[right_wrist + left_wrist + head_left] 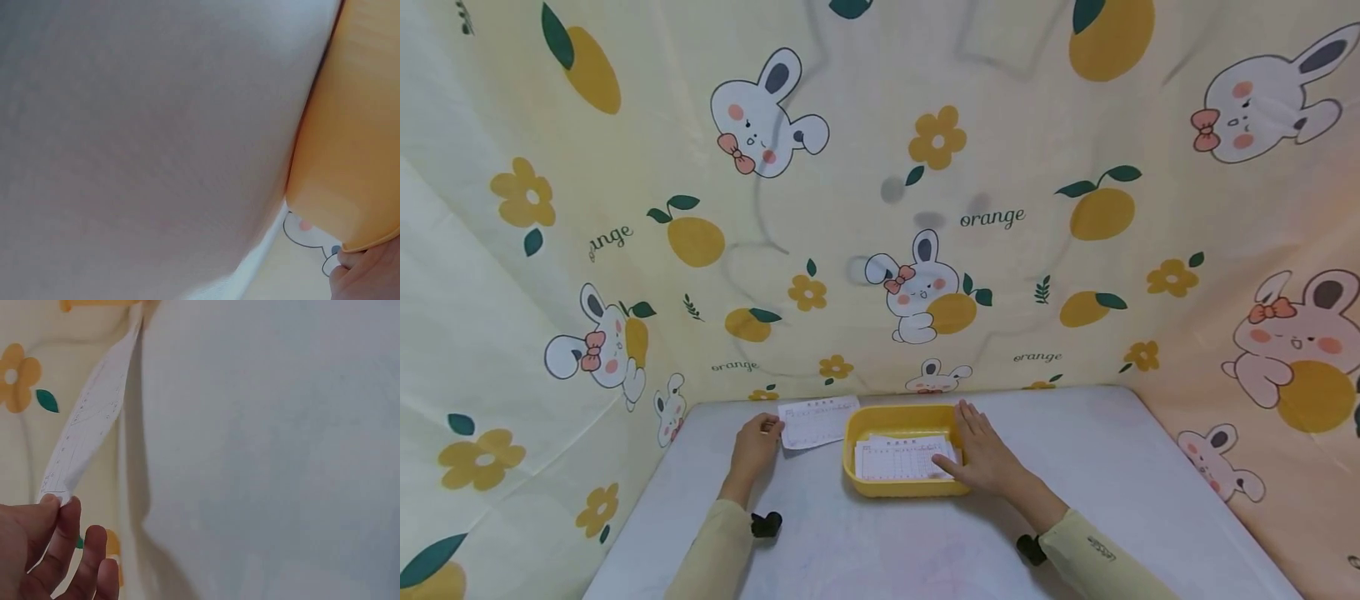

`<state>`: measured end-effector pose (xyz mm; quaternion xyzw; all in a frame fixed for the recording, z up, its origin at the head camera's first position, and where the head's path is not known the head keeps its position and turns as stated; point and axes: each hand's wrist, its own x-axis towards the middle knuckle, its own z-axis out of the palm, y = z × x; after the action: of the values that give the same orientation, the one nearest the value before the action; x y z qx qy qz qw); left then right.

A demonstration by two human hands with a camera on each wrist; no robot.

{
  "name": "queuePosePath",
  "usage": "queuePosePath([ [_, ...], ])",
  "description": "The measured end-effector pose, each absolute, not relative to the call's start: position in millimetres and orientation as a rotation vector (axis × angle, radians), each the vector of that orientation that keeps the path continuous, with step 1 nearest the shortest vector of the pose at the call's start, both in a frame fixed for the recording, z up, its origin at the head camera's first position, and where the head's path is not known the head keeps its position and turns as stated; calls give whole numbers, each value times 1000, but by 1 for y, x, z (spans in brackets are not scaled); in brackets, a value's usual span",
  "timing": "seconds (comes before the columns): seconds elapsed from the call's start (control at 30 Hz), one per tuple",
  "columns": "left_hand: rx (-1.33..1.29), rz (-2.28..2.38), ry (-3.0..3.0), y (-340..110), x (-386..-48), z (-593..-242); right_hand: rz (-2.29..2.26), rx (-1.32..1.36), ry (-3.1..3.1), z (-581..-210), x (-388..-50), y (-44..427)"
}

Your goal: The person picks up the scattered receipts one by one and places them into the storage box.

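Observation:
In the head view, my left hand (756, 443) pinches the left edge of a white printed paper form (820, 423). The left wrist view shows the same form (94, 419) bent and nearly edge-on, its corner between thumb and index finger; the other fingers are loosely bent. Right of it stands a yellow plastic basket (910, 490) with a stack of similar printed forms (891, 462) inside. My right hand (988, 457) rests at the basket's right rim, fingers straight and thumb spread over the forms. The right wrist view shows the basket's outer wall (356, 125) and part of that hand (369, 272).
A white table (880, 550) carries everything. Behind it and on both sides hangs a cream curtain (865, 125) printed with rabbits, oranges and flowers. Small black devices (766, 525) sit at both wrists.

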<state>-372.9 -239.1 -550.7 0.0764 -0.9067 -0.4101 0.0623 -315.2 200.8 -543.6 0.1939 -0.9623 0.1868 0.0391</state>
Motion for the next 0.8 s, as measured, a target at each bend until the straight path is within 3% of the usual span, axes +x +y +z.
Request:
queuePosePath([
  [0.8, 200, -1158, -2579, -245, -338, -516, 568, 580, -2964, -544, -316, 201],
])
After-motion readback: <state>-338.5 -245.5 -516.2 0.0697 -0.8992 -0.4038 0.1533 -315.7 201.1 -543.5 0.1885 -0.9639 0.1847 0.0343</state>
